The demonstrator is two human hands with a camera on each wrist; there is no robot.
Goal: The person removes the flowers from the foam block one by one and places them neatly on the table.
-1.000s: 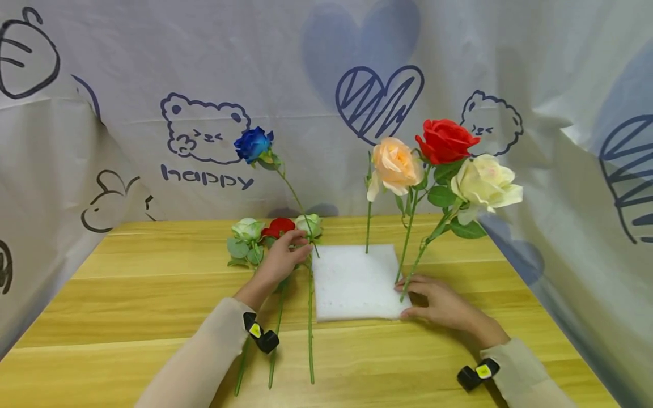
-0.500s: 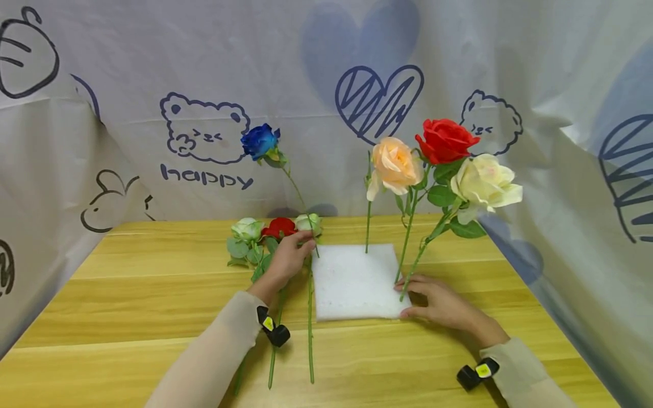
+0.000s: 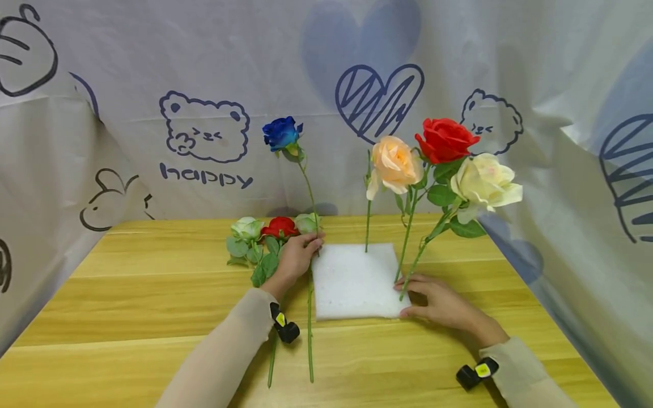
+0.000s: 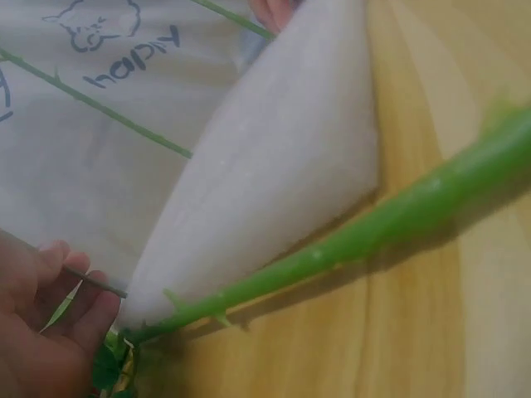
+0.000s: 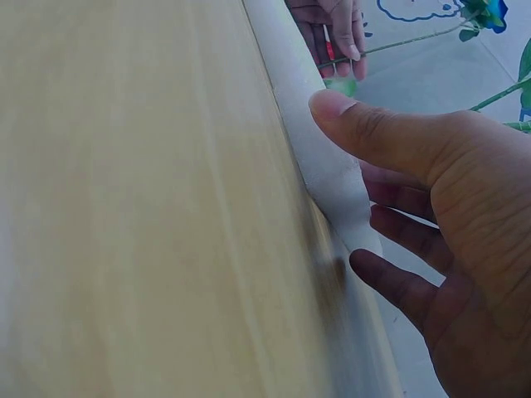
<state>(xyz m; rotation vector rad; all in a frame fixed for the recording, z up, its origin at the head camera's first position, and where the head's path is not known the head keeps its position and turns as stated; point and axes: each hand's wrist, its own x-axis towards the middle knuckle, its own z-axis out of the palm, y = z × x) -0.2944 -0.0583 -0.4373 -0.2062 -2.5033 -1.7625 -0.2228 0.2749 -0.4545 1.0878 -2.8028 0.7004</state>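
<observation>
- The blue rose point(image 3: 283, 135) is held above the far left corner of the white foam block point(image 3: 352, 283), the low end of its stem point(image 3: 309, 184) meeting the foam right at that corner; whether it has gone in, and how deep, I cannot tell.
- Its long axis runs upward from the foam and leans a little to the left, so the bloom sits left of the point where the stem meets the block.
- The left hand point(image 3: 293, 258) is the nearer one by far: it pinches the stem low down between thumb and fingers, just above the foam.
- The right hand point(image 3: 441, 303) is at the opposite side, gripping the near right corner of the block, thumb against one face and fingers over another.
- The bloom is deep blue, paler toward its lower petals, with green leaf-like bits under it and a thin, slightly bent green stem.
- Near the right hand, a red rose point(image 3: 446, 140), a peach rose point(image 3: 397, 164) and a cream rose point(image 3: 487, 180) rise over the block's right side.
- Beside the left hand, another red rose point(image 3: 279, 227) and two pale green roses point(image 3: 247, 228) lie on the wooden table point(image 3: 153, 306).
</observation>
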